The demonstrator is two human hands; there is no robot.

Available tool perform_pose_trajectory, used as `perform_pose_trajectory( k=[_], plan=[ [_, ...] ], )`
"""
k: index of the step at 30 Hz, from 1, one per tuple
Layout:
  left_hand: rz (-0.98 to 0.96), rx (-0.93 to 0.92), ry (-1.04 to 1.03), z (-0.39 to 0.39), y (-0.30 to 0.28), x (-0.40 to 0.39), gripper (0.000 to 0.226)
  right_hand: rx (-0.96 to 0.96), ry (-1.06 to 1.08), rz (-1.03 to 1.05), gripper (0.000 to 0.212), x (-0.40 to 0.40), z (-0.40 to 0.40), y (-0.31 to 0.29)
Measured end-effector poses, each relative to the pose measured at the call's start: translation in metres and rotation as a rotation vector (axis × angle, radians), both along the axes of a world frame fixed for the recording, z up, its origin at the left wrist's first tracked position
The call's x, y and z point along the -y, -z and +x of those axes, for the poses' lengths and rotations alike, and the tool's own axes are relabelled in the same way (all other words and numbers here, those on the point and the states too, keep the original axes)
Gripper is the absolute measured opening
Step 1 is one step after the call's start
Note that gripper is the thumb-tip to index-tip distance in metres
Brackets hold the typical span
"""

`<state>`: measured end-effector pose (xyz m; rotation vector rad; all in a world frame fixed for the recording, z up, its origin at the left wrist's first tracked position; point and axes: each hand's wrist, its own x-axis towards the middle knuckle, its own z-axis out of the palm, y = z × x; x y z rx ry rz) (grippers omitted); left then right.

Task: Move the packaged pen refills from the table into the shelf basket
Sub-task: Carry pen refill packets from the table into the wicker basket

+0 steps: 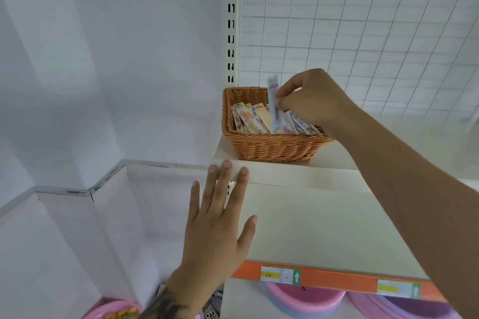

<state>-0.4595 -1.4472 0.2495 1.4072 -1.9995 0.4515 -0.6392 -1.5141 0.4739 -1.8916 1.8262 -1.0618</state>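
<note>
Right hand (308, 97) reaches in from the right edge, arm stretched across the upper shelf (331, 155), fingers curled and pinching one refill pack (274, 103). Pack is pale blue, long and narrow, held nearly upright, its top end above the basket rim, its lower end down among the other packs. Basket (269, 146) is brown wicker, rectangular, sitting at the left end of the upper shelf, close to the front edge and just right of the slotted upright (231, 21). Inside it a fan of refills (248, 118) leans side by side, printed in mixed colours, filling most of the floor from left wall to right; print too small to read. Left hand (217, 217) is flat and spread, fingers straight, tips lying against the front left corner of the upper shelf, palm over the left edge of the lower shelf (324, 230); it holds nothing. Lower shelf carries an orange strip (337, 281) along its front edge with two price tags (281, 274), the left one with a yellow patch. Beneath that shelf, pink and lilac tubs (308, 300) show in part. Wire grid panel (363, 21) backs the upper shelf; plain white wall (116, 59) to the left
</note>
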Motion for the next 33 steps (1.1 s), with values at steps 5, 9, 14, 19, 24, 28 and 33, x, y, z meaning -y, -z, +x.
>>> perform_pose_trajectory(
  k=[5, 9, 14, 19, 24, 28, 33],
  plan=[
    [-0.01, 0.033, -0.041, 0.001, 0.006, 0.007, 0.098, -0.27, 0.09, 0.121, 0.012, 0.023, 0.014, 0.02],
    [-0.028, 0.007, 0.004, 0.003, 0.012, 0.012, 0.102, -0.33, 0.171, 0.046, 0.014, 0.015, 0.021, 0.026],
    [-0.046, -0.055, 0.044, -0.001, 0.02, 0.016, 0.096, -0.166, 0.164, -0.192, 0.01, -0.001, 0.018, 0.038],
    [-0.02, -0.081, 0.023, -0.005, 0.019, 0.014, 0.092, -0.253, 0.103, -0.705, 0.034, -0.031, 0.027, 0.087],
    [0.033, -0.06, 0.035, 0.006, 0.011, -0.003, 0.082, -0.365, -0.047, -0.845, 0.038, -0.065, 0.027, 0.158],
    [0.139, -0.169, -0.007, 0.016, 0.022, -0.034, 0.067, -0.271, -0.235, -0.76, 0.039, -0.087, 0.02, 0.201],
    [0.334, -0.211, -0.272, 0.018, 0.062, -0.105, 0.06, -0.282, -0.47, -0.593, 0.042, -0.106, 0.01, 0.242]
  ],
)
